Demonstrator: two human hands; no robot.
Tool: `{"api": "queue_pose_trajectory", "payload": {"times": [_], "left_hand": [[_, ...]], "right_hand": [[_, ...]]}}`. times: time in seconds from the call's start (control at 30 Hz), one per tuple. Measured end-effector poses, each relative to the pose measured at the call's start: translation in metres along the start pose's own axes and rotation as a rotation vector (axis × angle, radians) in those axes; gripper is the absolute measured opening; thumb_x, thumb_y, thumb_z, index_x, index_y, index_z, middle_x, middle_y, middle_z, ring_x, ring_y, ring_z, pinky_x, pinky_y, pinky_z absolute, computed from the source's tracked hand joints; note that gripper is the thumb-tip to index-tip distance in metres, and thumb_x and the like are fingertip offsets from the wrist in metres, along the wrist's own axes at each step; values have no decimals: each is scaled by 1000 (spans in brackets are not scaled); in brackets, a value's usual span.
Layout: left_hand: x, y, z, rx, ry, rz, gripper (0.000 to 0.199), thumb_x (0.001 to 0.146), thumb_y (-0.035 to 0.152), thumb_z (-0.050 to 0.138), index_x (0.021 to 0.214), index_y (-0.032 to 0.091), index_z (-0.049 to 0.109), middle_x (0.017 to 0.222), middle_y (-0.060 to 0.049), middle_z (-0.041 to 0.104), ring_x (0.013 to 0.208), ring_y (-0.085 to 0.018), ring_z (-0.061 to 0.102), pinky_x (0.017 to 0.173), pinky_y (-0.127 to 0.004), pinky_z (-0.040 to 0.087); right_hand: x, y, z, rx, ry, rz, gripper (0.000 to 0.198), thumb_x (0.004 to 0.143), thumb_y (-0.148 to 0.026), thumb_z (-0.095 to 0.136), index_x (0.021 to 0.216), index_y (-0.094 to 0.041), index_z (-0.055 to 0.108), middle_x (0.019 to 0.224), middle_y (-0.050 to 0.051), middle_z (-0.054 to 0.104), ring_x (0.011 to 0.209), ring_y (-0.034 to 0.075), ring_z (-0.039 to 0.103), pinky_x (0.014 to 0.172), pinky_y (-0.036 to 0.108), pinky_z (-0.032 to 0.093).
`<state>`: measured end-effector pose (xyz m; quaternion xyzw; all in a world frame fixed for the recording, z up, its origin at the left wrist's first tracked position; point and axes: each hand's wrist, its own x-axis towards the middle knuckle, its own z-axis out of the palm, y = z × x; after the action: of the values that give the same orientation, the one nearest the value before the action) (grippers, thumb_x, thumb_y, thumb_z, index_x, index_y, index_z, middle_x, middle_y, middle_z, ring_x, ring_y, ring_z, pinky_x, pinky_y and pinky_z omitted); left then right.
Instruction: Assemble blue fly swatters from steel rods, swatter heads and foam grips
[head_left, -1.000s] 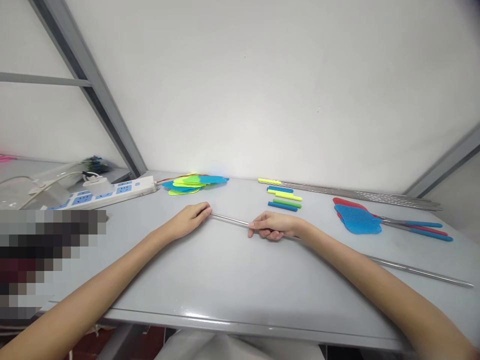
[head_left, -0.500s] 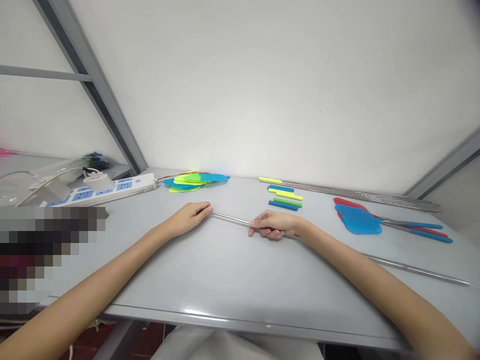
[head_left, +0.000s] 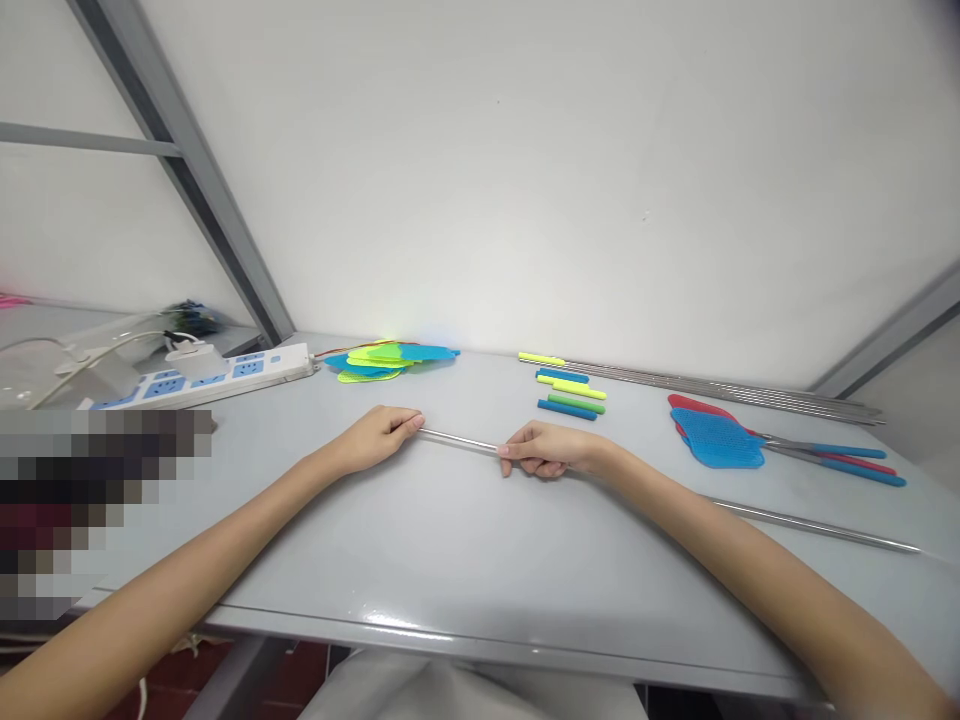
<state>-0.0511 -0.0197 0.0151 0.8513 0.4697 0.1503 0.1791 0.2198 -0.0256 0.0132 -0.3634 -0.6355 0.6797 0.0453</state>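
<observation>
A thin metal rod (head_left: 459, 440) runs between my two hands above the grey table. My left hand (head_left: 385, 436) is closed around its left end, and the fingers hide that tip. Further along, my right hand (head_left: 541, 449) grips the rod between thumb and fingers. A thicker length of rod (head_left: 817, 525) comes out from behind my right forearm and slants down to the right; the forearm hides how it joins. Behind my right hand lie several coloured tube handles (head_left: 571, 390). Blue and yellow fly swatter heads (head_left: 390, 358) are piled beyond my left hand.
Blue and red fly swatters (head_left: 716, 438) lie at the right. A bundle of metal rods (head_left: 697, 383) lies along the back wall. At the left a white power strip (head_left: 296, 362) with plugs and cables sits near a pixelated patch. The table's front edge (head_left: 450, 640) runs close to me.
The right end of the rod has shifted slightly left and away from me. Both hands keep their grip and have scarcely moved.
</observation>
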Motion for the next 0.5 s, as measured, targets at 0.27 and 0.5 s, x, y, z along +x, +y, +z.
{"api": "queue_pose_trajectory", "payload": {"times": [0.27,0.5], "left_hand": [[-5,9,7,-106,-23,12,35,81,39,25,54,17,26,50,4,24,47,-8,26,47,-20,24],[-6,17,11,-101,-6,10,35,81,38,25,53,17,28,49,4,26,47,-8,26,45,-20,25]], "right_hand": [[-3,-2,1,14,-37,15,36,70,-45,52,80,-10,56,46,-8,23,35,1,20,29,14,12],[-3,-4,3,17,-46,39,37,69,-44,53,82,-10,56,46,-8,23,35,1,19,29,14,13]]}}
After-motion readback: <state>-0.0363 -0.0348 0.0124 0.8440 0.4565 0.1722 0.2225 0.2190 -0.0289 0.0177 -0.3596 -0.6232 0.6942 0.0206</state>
